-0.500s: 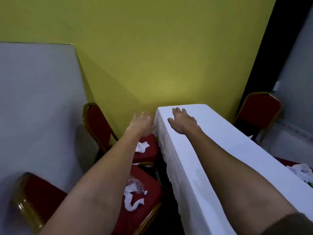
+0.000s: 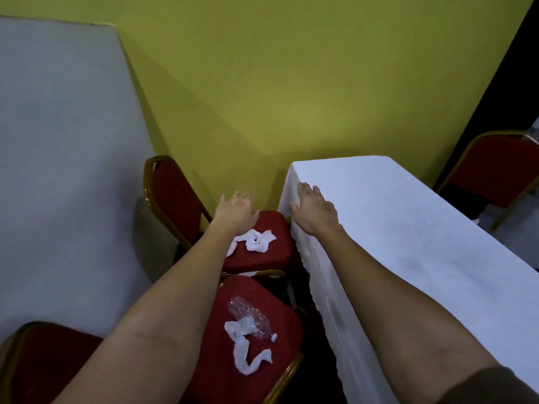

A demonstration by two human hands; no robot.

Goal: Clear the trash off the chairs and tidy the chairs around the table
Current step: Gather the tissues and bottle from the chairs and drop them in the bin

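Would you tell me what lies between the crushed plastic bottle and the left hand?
In the head view, a crumpled white tissue on the farther chair seat lies between bottle and left hand.

A bench (image 2: 408,228) runs along the right, its far end near the wall (image 2: 291,83), with two chairs in a row close along its left side: the far chair (image 2: 271,258) carries crumpled tissue (image 2: 256,240) on its seat, and the near chair (image 2: 262,371) carries a plastic bottle (image 2: 250,316) lying against a strip of tissue (image 2: 248,351). A third chair (image 2: 43,360) stands at lower left and a fourth chair (image 2: 495,173) beyond the bench's right side. The left hand (image 2: 236,211) is above the far chair's seat, the right hand (image 2: 313,207) on the bench's left edge.
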